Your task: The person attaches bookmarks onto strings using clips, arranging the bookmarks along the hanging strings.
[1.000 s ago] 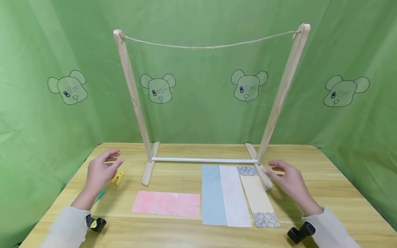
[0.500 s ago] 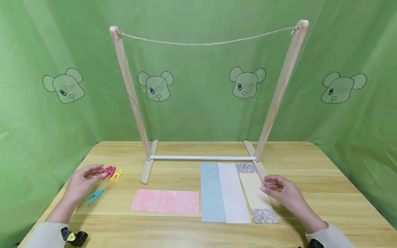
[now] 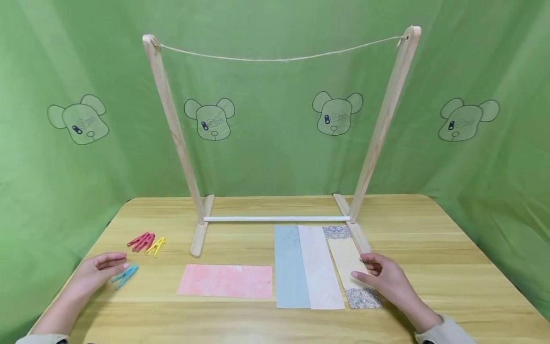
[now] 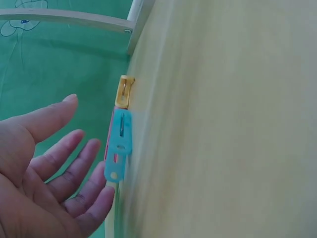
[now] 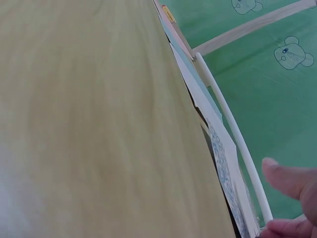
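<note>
My left hand [image 3: 96,276] hovers with loosely bent fingers at the table's left side, holding nothing. Just off its thumb lies a blue clothespin [image 3: 125,276]; the left wrist view shows the clothespin [image 4: 119,144] beyond spread fingers [image 4: 74,178]. Farther back are pink clothespins [image 3: 142,241] and a yellow clothespin [image 3: 156,246]. My right hand [image 3: 388,281], also without anything in it, is over the right edge of a cream paper strip [image 3: 349,263] with blue lace-patterned ends. Its thumb [image 5: 285,176] shows apart from the strips in the right wrist view.
A pale strip [image 3: 322,272] and a light blue strip [image 3: 292,272] lie left of the cream one, and a pink strip [image 3: 225,281] lies crosswise. Behind them stands a wooden frame [image 3: 172,124] with a sagging string [image 3: 266,59] and a white bottom bar [image 3: 275,219].
My left hand has come down and toward me, past the pink clothespins to the blue one. My right hand has lowered from beside the frame's foot to over the cream strip.
</note>
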Demonstrator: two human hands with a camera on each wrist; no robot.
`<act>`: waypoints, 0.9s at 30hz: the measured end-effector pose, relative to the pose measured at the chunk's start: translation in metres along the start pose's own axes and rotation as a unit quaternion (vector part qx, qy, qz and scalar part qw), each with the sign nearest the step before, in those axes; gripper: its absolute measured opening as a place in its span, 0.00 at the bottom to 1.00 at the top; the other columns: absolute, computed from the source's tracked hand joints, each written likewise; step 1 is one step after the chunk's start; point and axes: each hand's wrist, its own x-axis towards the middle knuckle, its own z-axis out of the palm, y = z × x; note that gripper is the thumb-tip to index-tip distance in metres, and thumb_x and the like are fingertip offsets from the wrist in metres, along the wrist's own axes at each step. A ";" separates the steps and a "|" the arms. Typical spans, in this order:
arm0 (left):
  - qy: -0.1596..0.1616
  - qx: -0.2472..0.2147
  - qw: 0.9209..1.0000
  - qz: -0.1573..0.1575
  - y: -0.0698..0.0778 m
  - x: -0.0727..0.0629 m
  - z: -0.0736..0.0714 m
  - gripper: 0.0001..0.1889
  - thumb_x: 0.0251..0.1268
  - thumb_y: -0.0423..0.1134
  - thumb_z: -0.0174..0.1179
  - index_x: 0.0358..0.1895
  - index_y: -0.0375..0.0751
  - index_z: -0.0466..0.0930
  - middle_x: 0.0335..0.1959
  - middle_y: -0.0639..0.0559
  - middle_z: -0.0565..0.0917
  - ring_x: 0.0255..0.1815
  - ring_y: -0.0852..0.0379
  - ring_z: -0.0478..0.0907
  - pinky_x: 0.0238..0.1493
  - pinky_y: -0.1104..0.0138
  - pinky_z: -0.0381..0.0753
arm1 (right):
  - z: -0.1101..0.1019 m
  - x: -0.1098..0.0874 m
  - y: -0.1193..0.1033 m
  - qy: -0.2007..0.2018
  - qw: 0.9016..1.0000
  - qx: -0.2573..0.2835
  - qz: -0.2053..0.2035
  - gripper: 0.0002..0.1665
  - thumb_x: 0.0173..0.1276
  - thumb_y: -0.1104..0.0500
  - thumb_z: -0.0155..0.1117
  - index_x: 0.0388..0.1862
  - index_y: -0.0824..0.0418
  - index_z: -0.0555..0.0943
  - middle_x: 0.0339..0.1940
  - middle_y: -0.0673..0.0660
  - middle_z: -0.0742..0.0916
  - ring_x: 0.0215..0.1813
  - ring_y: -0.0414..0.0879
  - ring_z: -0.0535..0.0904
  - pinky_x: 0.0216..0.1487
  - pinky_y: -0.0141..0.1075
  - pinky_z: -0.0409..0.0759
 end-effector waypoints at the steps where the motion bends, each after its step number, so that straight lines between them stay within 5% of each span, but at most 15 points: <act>1: -0.003 0.003 1.000 -0.003 -0.002 -0.001 -0.001 0.31 0.61 0.44 0.64 0.60 0.24 0.68 0.46 0.56 0.84 0.38 0.82 0.72 0.45 0.79 0.73 | 0.000 0.000 0.000 -0.001 1.000 -0.014 -0.003 0.37 0.52 0.52 0.75 0.54 0.74 0.74 0.48 0.67 0.82 0.44 0.52 0.79 0.43 0.36 0.81; 10: -0.043 -0.044 0.998 0.007 -0.019 -0.003 -0.006 0.31 0.62 0.40 0.62 0.62 0.23 0.64 0.44 0.70 0.82 0.41 0.78 0.75 0.43 0.87 0.68 | 0.000 -0.003 -0.001 -0.013 0.994 -0.097 -0.043 0.50 0.44 0.45 0.78 0.55 0.79 0.71 0.47 0.75 0.78 0.49 0.66 0.75 0.49 0.58 0.76; 17: -0.080 -0.002 0.997 0.018 -0.023 -0.006 -0.013 0.31 0.59 0.39 0.64 0.61 0.24 0.66 0.46 0.57 0.83 0.41 0.73 0.76 0.43 0.79 0.74 | 0.008 -0.002 -0.004 -0.004 0.991 -0.116 -0.063 0.57 0.36 0.44 0.81 0.55 0.80 0.68 0.49 0.76 0.76 0.52 0.69 0.69 0.51 0.60 0.71; 23: -0.122 0.044 0.990 0.060 -0.020 -0.008 -0.013 0.33 0.55 0.37 0.67 0.60 0.24 0.66 0.47 0.41 0.78 0.40 0.70 0.74 0.41 0.74 0.77 | 0.009 0.002 -0.006 -0.039 0.994 -0.092 -0.048 0.55 0.36 0.49 0.83 0.55 0.80 0.67 0.44 0.68 0.79 0.46 0.58 0.75 0.46 0.51 0.76; 27: -0.102 0.087 0.989 0.065 -0.018 -0.008 -0.010 0.31 0.50 0.36 0.70 0.56 0.24 0.71 0.44 0.43 0.79 0.37 0.69 0.73 0.39 0.74 0.78 | 0.005 0.006 -0.005 -0.065 0.995 -0.067 -0.032 0.52 0.39 0.51 0.82 0.55 0.79 0.67 0.38 0.61 0.80 0.38 0.48 0.75 0.39 0.39 0.77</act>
